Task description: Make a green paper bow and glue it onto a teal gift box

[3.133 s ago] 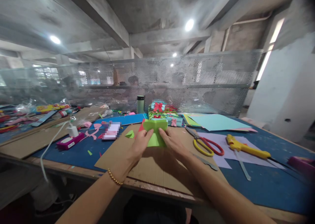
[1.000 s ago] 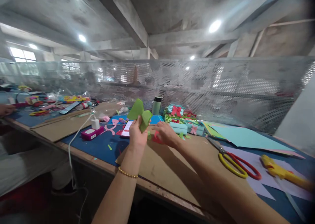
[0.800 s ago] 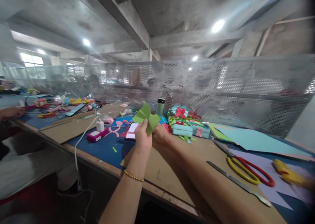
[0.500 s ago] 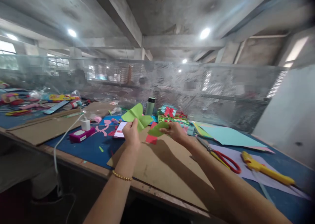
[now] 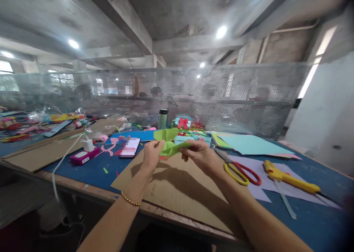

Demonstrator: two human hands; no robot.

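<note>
Left hand: the left hand (image 5: 152, 156) had thumb and fingers pinched closed on the near left edge of a folded green paper piece (image 5: 166, 134); a gold bead bracelet (image 5: 130, 199) circled the wrist.
Right hand: the right hand (image 5: 199, 152) gripped the right end of a green paper leaf (image 5: 181, 146) between thumb and forefinger, remaining fingers loosely curled beneath.
Green paper: both pieces were held up over the far part of the cardboard sheet (image 5: 190, 196), overlapping in view; could not tell whether they touched.
Cardboard: it lay along the near edge of the blue tabletop (image 5: 315, 215).
Scissors: the scissors (image 5: 229, 163), yellow and red handled, lay at the cardboard's right edge, handles toward the near side.
Glue gun: the yellow glue gun (image 5: 293, 179) rested on lilac paper (image 5: 256, 162) toward the tabletop's right edge.
Phone: the phone (image 5: 129, 148) lay beyond the cardboard's left edge.
Bottle: the green bottle (image 5: 163, 120) stood upright near the tabletop's far edge.
</note>
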